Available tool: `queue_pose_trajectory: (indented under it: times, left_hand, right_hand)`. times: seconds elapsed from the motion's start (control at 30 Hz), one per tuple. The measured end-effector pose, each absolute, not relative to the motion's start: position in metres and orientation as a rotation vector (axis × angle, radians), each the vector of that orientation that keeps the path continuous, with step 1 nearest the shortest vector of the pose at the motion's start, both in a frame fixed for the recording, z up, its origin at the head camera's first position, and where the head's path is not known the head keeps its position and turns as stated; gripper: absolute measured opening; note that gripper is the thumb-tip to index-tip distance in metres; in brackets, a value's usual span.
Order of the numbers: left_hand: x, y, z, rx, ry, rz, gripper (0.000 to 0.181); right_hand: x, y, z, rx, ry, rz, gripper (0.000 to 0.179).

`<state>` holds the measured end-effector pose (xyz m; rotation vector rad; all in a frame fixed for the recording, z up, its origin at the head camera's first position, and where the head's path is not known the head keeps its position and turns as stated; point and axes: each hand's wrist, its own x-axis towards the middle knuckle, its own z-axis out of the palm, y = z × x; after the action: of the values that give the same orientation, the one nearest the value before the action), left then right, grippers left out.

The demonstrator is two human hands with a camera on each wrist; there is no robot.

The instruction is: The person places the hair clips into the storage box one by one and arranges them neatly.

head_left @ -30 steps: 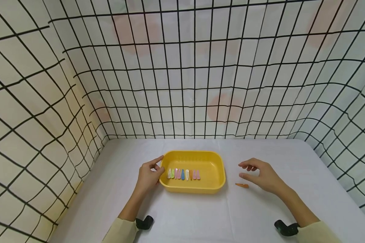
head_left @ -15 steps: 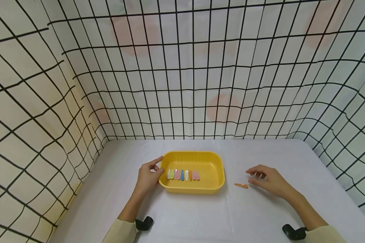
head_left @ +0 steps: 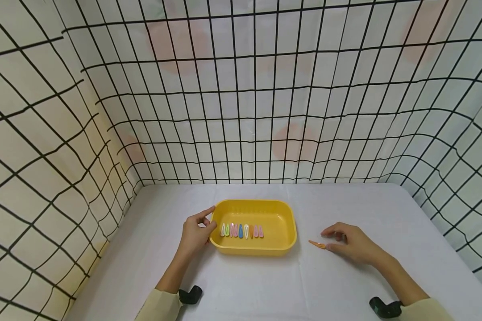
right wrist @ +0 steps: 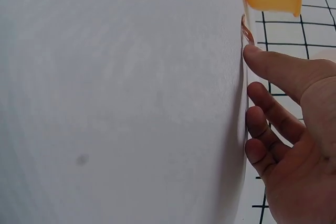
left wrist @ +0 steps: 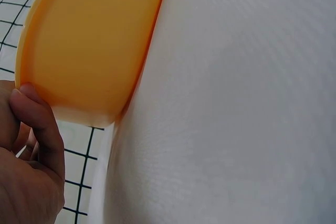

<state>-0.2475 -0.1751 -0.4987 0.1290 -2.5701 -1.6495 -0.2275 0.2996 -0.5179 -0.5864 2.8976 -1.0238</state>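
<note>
A yellow plastic tray (head_left: 273,218) sits mid-table. My left hand (head_left: 195,232) pinches its left rim between thumb and fingers; in the left wrist view the hand (left wrist: 31,156) is at the tray's end wall (left wrist: 89,51). Inside the tray, several snap hair clips (head_left: 241,231) in pink, green, white, blue and orange lie side by side in a row. To the tray's right, a single orange hair clip (head_left: 316,244) lies on the cloth. The thumb of my right hand (head_left: 355,243) touches the clip's near end, the other fingers bent loosely above and apart from it.
White cloth (head_left: 257,285) covers the table. Black wire grid panels (head_left: 249,107) with white sheeting behind them stand at the back and both sides. A black wrist device (head_left: 385,307) sits on each forearm.
My right hand moved right and toward me, away from above the orange clip, then came down to touch its end. The clip turned slightly. The left hand and tray stayed nearly still.
</note>
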Motion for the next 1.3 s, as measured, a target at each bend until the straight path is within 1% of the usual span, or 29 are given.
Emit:
queue_pose_trajectory:
  times: [0.27, 0.6, 0.77, 1.03, 1.3]
  left_hand:
    - [-0.247, -0.175, -0.499, 0.141, -2.566, -1.656, 0.051]
    - [-0.249, -0.176, -0.501, 0.139, -2.565, -1.665, 0.051]
    - [-0.249, -0.176, -0.501, 0.151, -2.569, -1.668, 0.052]
    - [-0.250, -0.176, -0.502, 0.151, -2.560, -1.668, 0.053]
    - [-0.250, -0.176, -0.502, 0.172, -2.563, -1.684, 0.053]
  right_hand:
    - [-0.224, 0.291, -0.517, -0.648, 2.865, -1.059, 0.037]
    - [-0.225, 0.284, -0.519, -0.607, 2.869, -1.010, 0.048]
    - [-0.226, 0.281, -0.517, -0.584, 2.871, -1.000, 0.047]
    - [-0.225, 0.277, -0.515, -0.623, 2.889, -0.972, 0.048]
    - [-0.227, 0.276, -0.519, -0.616, 2.894, -0.939, 0.048]
